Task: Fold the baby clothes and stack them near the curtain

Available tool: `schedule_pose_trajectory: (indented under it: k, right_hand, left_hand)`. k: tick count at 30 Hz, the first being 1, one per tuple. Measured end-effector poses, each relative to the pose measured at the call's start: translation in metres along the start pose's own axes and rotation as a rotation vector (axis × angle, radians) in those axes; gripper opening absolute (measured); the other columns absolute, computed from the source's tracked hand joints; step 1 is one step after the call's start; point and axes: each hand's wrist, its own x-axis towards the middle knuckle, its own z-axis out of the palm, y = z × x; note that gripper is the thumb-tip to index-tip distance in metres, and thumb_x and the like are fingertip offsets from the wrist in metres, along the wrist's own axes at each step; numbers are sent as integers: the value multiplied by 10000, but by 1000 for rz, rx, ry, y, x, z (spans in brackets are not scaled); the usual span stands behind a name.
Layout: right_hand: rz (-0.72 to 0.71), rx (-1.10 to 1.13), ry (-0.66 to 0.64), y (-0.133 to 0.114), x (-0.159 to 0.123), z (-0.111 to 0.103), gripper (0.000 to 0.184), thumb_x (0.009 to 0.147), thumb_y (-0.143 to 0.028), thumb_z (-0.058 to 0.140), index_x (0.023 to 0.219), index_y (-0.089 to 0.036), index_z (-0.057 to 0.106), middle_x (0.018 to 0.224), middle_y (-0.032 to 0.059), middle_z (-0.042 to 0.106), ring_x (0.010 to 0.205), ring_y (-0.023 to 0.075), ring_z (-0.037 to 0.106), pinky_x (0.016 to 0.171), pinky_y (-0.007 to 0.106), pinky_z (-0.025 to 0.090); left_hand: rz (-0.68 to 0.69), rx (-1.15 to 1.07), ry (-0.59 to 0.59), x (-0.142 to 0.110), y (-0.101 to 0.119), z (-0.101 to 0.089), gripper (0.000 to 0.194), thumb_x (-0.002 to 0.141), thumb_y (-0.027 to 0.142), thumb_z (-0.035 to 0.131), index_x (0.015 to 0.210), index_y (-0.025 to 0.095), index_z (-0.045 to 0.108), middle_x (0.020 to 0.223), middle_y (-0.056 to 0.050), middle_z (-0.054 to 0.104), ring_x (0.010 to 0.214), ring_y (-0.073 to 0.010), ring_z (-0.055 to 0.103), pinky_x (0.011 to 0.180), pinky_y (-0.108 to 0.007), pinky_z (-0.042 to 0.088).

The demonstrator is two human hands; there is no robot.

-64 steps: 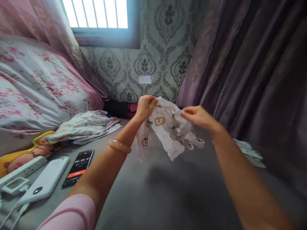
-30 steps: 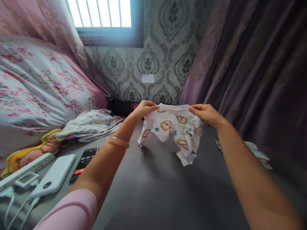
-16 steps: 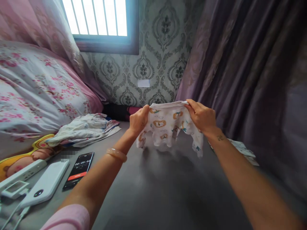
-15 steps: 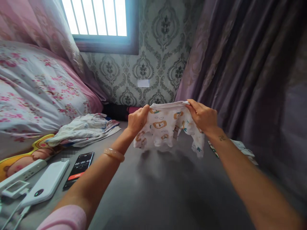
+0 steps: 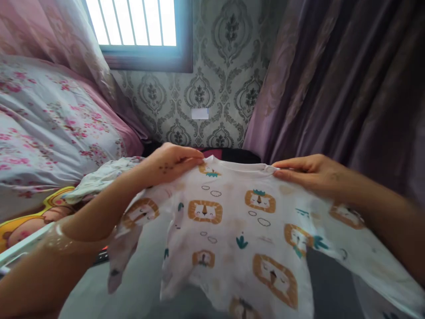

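Observation:
A small white long-sleeved shirt, printed with orange lion faces and green leaves, hangs spread out in front of me. My left hand pinches its shoulder beside the collar on the left. On the other side of the collar, my right hand pinches the opposite shoulder between thumb and fingers. The neckline is stretched between both hands. Both sleeves hang outward under my forearms, and the lower hem reaches toward the bottom of the view.
A crumpled pile of light clothes lies at the left, near a yellow cartoon cushion. Behind it rises floral bedding. A purple curtain hangs at the right. My left arm mostly covers the phone and power strip.
The shirt has swung up and toward me and now looks much larger and spread flatter. Both hands have come nearer, still gripping the shoulders, and moved further apart.

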Motion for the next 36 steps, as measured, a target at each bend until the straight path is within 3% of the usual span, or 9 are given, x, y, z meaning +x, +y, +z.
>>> schedule_pose_trajectory:
  k: [2,4,6,9,12,16,30,36]
  right_hand:
    - [50,7,-95,24,19,12,457,775,-544,630,1128,-261,698,874,35,734,679,212,654,544,295,495]
    - [57,-56,-151,60,37,35,450,798,-543,590,1115,-245,704,891,25,733,698,208,656,569,287,493]
    - [17,-149,-185,103,51,66,401,827,-510,560,1091,-249,712,940,20,732,781,221,661,650,296,501]
    - [47,-382,-115,159,63,115,356,882,-451,494,1108,-266,697,1038,35,719,906,241,657,782,328,489]
    - [77,-563,-129,190,67,150,403,945,-457,371,1207,-293,629,1113,52,694,1005,256,637,824,343,473]
    - [83,-672,-165,203,74,163,424,968,-475,307,1256,-322,577,1092,53,697,991,244,644,788,317,463]
    - [157,-747,-153,216,111,154,417,977,-464,300,1259,-317,570,1092,66,693,990,256,640,766,324,423]
    - [113,-742,-81,224,125,159,362,957,-405,395,1171,-249,641,1077,90,658,993,226,594,805,300,398]
  left_hand:
    - [53,175,-235,7,-29,22,238,795,400,598,910,252,746,759,5,714,660,-144,601,589,-185,410]
    - [60,261,-371,9,-66,50,266,857,402,515,932,265,731,863,0,726,738,-153,632,627,-187,415]
    - [24,322,-438,5,-108,82,278,881,393,475,916,269,721,868,-7,725,752,-157,637,624,-191,406]
    - [-49,484,-545,-9,-163,126,312,922,385,398,967,258,680,908,-29,716,797,-177,649,636,-210,406]
    - [-130,629,-586,-20,-194,154,334,953,382,329,1027,244,624,950,-52,703,824,-193,656,653,-234,419]
    - [-150,733,-617,-21,-206,166,367,970,405,265,1060,221,570,917,-87,694,806,-219,660,658,-269,433]
    - [-160,792,-565,15,-237,181,408,974,410,231,1065,191,563,936,-142,693,831,-268,658,708,-339,437]
    - [-237,722,-503,22,-251,185,349,934,420,366,1005,165,593,970,-129,674,838,-243,639,683,-305,438]
